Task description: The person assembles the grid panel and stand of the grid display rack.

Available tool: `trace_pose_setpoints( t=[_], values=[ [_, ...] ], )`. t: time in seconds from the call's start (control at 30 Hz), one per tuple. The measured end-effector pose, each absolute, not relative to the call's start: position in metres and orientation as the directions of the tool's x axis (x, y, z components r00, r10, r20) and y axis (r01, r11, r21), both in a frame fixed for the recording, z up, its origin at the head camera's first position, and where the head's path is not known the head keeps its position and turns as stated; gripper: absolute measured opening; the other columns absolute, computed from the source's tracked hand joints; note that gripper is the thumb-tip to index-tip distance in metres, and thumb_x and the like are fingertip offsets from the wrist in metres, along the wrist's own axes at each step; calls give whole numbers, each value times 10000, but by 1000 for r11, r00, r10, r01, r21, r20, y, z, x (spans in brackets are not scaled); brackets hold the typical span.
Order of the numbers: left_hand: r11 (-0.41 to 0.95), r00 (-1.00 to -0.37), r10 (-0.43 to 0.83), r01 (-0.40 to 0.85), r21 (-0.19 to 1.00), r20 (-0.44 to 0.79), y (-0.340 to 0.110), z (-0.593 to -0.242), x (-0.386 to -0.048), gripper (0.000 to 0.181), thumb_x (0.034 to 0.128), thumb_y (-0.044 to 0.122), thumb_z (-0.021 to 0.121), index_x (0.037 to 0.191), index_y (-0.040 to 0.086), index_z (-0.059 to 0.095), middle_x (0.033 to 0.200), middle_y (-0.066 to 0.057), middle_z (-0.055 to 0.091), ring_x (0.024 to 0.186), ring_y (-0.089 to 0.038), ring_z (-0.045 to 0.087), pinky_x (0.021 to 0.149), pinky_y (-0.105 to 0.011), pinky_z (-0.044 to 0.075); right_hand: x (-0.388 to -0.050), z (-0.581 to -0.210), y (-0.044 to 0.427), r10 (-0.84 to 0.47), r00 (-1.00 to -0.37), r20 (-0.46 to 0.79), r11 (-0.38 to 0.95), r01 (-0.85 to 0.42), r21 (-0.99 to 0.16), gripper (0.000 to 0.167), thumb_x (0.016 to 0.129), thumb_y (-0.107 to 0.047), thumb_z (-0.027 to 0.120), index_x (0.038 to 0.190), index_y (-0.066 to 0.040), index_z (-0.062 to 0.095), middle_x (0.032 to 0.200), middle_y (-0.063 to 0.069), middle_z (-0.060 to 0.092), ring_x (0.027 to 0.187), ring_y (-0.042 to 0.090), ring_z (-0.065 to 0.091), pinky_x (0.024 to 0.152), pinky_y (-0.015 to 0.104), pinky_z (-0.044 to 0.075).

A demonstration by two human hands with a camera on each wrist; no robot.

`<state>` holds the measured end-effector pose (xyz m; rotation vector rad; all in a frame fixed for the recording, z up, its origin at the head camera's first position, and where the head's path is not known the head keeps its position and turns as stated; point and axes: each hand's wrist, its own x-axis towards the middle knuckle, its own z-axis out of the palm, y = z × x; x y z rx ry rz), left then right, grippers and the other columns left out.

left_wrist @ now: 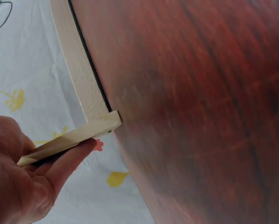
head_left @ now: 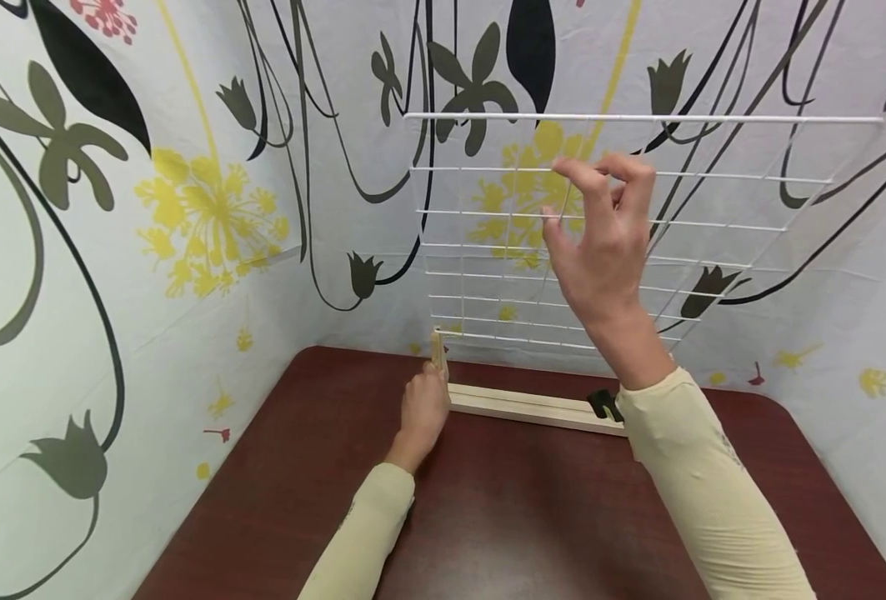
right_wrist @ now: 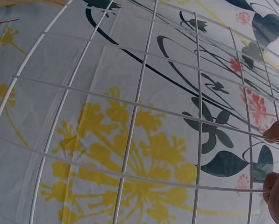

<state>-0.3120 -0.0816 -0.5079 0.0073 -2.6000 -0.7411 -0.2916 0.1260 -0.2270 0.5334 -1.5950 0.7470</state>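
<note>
The left hand (head_left: 425,404) grips a wooden upright (head_left: 439,348), fingers closed round it; the right hand (head_left: 611,233) holds a white wire grid (head_left: 512,215) with bent, spread thumb and fingers. In the head view the grid rises behind a wooden base (head_left: 536,408), whose right end the right sleeve (head_left: 713,483) hides, along with part of a dark piece (head_left: 603,405). In the left wrist view, the upright's near end disappears into the hand. In the right wrist view, only fingertips show on the wires; the frame crops the rest.

A pale wooden bar (head_left: 533,407) lies along the far side of the glossy reddish-brown table (head_left: 300,492).
</note>
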Motion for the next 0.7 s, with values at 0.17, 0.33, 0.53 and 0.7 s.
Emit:
trace_pose_setpoints(
  t=[0.17,0.33,0.53,0.7],
  values=[
    [856,-906,-123,110,505,405,-81,-509,-312,214,1094,172,563,989,-10,602,790,-233,720,731,-405,755,565,-482,596,-297,-232,126,69,-161,985,683,-711,-164,390,919,-43,750,1268,-204,681,1245,214,513,1169,354,584,809,415,390],
    [857,-904,-121,114,503,411,-82,-509,-313,210,1090,166,569,987,-15,598,793,-239,721,740,-415,757,573,-493,600,-303,-236,128,86,-176,981,686,-704,-186,402,905,-28,739,1271,-188,685,1249,233,520,1183,343,580,818,402,397],
    [855,-903,-121,115,505,412,-83,-510,-314,207,1083,165,585,974,-10,601,787,-231,719,731,-406,756,560,-484,593,-307,-236,131,95,-192,977,697,-688,-203,389,915,-38,716,1280,-169,677,1261,257,519,1163,334,573,829,407,404],
    [853,-908,-119,113,509,402,-83,-511,-315,218,1092,181,571,984,-6,605,789,-220,721,738,-396,758,568,-477,595,-308,-236,133,87,-201,976,700,-685,-203,394,921,-44,711,1290,-177,672,1264,257,512,1146,334,564,829,404,406]
  ],
)
